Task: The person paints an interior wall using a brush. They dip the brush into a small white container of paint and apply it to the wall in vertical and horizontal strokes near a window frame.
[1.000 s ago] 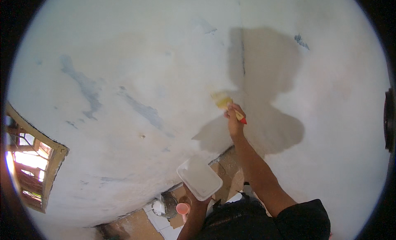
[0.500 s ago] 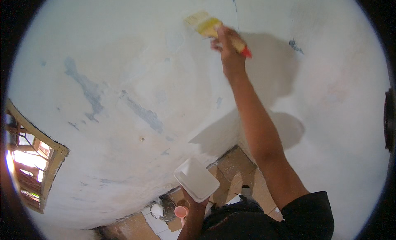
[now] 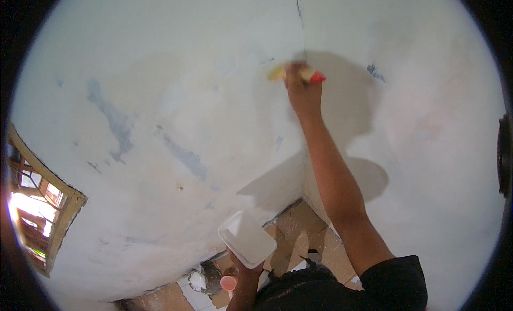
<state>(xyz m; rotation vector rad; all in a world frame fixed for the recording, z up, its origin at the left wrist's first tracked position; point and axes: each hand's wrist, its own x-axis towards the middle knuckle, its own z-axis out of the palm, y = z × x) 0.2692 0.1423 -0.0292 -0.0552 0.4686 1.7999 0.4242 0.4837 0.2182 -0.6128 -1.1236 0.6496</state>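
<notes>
My right hand [image 3: 303, 90] is closed round the handle of a paintbrush [image 3: 316, 77] with a red end, up at the wall near the corner. The brush's yellow part points left and is smeared by motion; whether the bristles touch the wall I cannot tell. Low in the picture my left hand [image 3: 245, 269] grips a white rectangular tub [image 3: 247, 239] from below, its open side facing up. Most of the left fingers are hidden beneath the tub. Grey-blue patches [image 3: 184, 157] mark the whitish wall [image 3: 155, 214].
A window with a wooden frame [image 3: 72, 209] is at the left. On the tiled floor [image 3: 302, 223] below are a pink cup-like thing [image 3: 228, 282] and a dark bucket [image 3: 212, 279] with something white beside it. A dark round object [image 3: 503, 156] sits at the right edge.
My right hand has come down with the paintbrush, whose bristle end now points more level to the left. The tub has shifted slightly left and down in the picture, as the whole view shifts.
</notes>
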